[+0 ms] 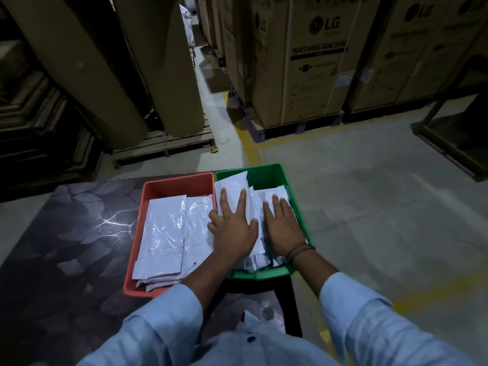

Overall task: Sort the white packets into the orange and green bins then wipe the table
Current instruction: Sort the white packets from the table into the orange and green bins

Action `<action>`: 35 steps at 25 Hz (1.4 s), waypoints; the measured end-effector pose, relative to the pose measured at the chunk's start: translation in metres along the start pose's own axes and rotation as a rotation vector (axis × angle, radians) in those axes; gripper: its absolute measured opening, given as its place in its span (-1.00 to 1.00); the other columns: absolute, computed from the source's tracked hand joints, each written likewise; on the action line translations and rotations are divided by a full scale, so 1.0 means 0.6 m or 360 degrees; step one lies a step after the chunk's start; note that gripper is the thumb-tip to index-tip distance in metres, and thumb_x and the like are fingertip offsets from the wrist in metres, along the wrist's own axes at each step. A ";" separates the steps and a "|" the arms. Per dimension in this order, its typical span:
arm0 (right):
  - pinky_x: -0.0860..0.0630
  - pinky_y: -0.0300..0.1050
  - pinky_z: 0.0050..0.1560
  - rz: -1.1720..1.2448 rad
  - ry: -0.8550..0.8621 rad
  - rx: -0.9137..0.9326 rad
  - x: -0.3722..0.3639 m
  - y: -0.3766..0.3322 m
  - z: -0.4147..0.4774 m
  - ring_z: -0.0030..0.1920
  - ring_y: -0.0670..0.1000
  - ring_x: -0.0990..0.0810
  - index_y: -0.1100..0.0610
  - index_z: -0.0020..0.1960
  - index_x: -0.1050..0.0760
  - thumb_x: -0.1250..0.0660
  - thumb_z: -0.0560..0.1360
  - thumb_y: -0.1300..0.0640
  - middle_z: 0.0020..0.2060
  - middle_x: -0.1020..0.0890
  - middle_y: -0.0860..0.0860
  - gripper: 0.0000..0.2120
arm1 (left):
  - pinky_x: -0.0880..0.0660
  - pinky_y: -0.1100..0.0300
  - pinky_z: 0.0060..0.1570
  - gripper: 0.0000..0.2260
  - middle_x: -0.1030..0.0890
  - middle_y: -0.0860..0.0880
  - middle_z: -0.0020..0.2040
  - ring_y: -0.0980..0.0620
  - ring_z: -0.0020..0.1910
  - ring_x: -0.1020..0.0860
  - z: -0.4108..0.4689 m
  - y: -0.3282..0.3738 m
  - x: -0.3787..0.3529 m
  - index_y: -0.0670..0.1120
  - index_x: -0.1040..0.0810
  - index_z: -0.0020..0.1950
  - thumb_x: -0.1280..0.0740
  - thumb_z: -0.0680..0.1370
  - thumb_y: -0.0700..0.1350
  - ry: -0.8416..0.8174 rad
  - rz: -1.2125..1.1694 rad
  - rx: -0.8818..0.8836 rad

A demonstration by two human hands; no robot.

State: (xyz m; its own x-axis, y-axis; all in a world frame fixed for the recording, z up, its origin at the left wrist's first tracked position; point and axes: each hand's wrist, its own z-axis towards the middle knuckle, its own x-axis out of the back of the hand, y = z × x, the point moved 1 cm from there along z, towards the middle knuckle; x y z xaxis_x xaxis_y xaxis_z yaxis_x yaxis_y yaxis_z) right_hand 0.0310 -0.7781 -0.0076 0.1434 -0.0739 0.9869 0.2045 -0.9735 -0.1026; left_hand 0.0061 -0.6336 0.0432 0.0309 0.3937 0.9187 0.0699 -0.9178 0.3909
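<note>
Head view shows both hands pressed down on the white packets (pixel 232 187) heaped in the green bin (pixel 266 171), which stands touching the orange bin (pixel 136 233) on its left, at the far right of the counter (pixel 66 233). The left hand (pixel 232 228) lies with straight fingers spread over the left of the heap. The right hand (pixel 282 228) lies flat with fingers together on the right of it, so neither grip is closed round anything. A flatter stack (pixel 163 228) of the same packets fills the orange bin. They are thin rectangular mailers of glossy plastic film, creased and crinkled, catching the light. I judge them light, limp and slippery, apt to slide over one another and spring back up, so a flat palm settles them best. To lift one, pinch a short edge or corner. Both bins look like rigid moulded plastic with sloping walls and rounded rims, and the counter is dark, smooth and marbled.
</note>
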 end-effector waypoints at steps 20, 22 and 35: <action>0.13 0.07 0.61 0.0116 0.0038 0.0111 0.002 0.010 0.004 0.62 0.25 0.13 0.25 0.62 0.08 -0.21 0.61 0.05 0.60 0.09 0.29 -0.27 | 0.23 -0.27 0.58 -0.32 0.27 -0.30 0.64 -0.37 0.60 0.31 0.011 -0.014 -0.119 -0.15 0.27 0.66 -0.07 0.70 0.02 -0.0381 0.0313 -0.0321; 0.11 0.09 0.61 0.0047 -0.0004 0.0105 -0.001 0.011 0.006 0.62 0.26 0.14 0.26 0.62 0.09 -0.18 0.61 0.06 0.60 0.11 0.29 -0.28 | 0.22 -0.30 0.57 -0.33 0.27 -0.28 0.64 -0.37 0.60 0.32 0.018 -0.023 -0.124 -0.15 0.28 0.66 -0.04 0.70 0.01 -0.0396 0.0373 -0.0383; 0.12 0.13 0.61 -0.0026 0.0013 0.0141 -0.008 0.002 -0.002 0.61 0.28 0.16 0.24 0.62 0.06 -0.17 0.62 -0.06 0.61 0.09 0.28 -0.26 | 0.11 -0.23 0.60 -0.30 0.09 -0.21 0.68 -0.33 0.64 0.17 0.008 -0.019 -0.083 -0.04 0.12 0.69 -0.15 0.64 0.07 -0.0426 0.0442 -0.0480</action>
State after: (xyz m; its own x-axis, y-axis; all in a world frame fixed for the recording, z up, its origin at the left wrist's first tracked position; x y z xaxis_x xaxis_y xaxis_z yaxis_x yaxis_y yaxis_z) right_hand 0.0294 -0.7791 -0.0125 0.1312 -0.0605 0.9895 0.2918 -0.9516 -0.0969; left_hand 0.0086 -0.6423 -0.0072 0.2654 0.0951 0.9594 -0.2683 -0.9485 0.1682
